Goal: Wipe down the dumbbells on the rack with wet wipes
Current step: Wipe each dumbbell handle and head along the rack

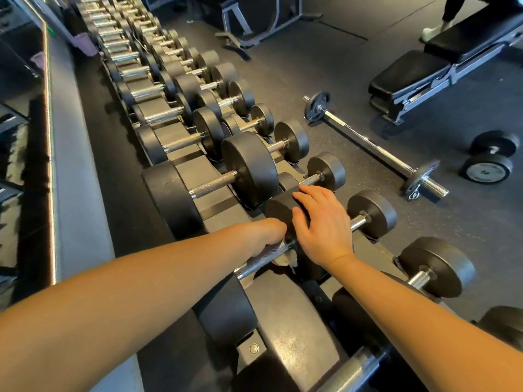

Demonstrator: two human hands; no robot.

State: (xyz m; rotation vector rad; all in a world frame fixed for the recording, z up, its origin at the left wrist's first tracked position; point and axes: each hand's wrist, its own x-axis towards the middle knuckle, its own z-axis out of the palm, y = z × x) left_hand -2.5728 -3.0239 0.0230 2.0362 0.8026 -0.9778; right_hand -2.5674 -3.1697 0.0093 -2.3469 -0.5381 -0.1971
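Note:
A long rack (198, 171) holds two rows of black dumbbells with chrome handles. My left hand (268, 236) curls round the chrome handle (254, 264) of a near upper-row dumbbell, with a crumpled white wet wipe (288, 258) bunched under its fingers. My right hand (322, 222) lies flat, fingers straight, on the black head (280, 207) of that same dumbbell. The head's far side is hidden by the hand.
A short barbell (373, 148) with small plates lies on the rubber floor to the right. Two loose dumbbells (489, 159) sit beyond it. A black bench (424, 72) stands at the upper right, with a person's leg (450, 12) by it. A mirror wall (25, 137) runs along the left.

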